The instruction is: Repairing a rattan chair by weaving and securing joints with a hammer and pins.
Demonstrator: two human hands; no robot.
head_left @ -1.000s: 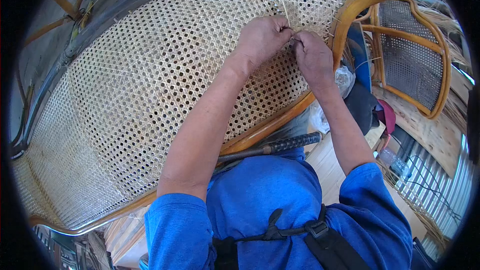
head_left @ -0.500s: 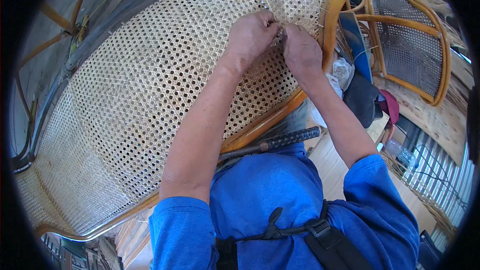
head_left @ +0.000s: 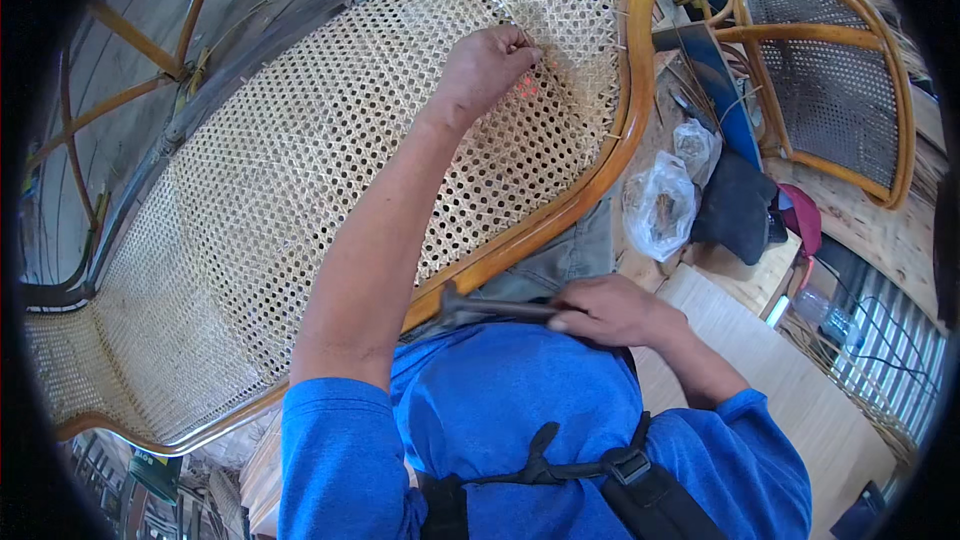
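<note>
A long cane-webbed seat with an orange-brown rattan frame stretches across in front of me. My left hand rests on the webbing near its far right part, thumb and fingers pinched together beside a seam line in the weave. Whatever is between those fingertips is too small to name. Close against my blue shirt, my right hand is closed round the handle of a hammer. The hammer's head points left, by the near edge of the frame, and is slightly blurred.
A second rattan piece with dark woven panels stands at the right. Nearer are a blue board, a clear plastic bag, a black cloth-like item, a dark red cap and a plastic bottle. Rattan poles rise at the far left.
My right hand has left the webbing and come down toward my body, taking hold of the hammer that lay there. My left hand stays pinched at the weave. The view has shifted slightly.
</note>
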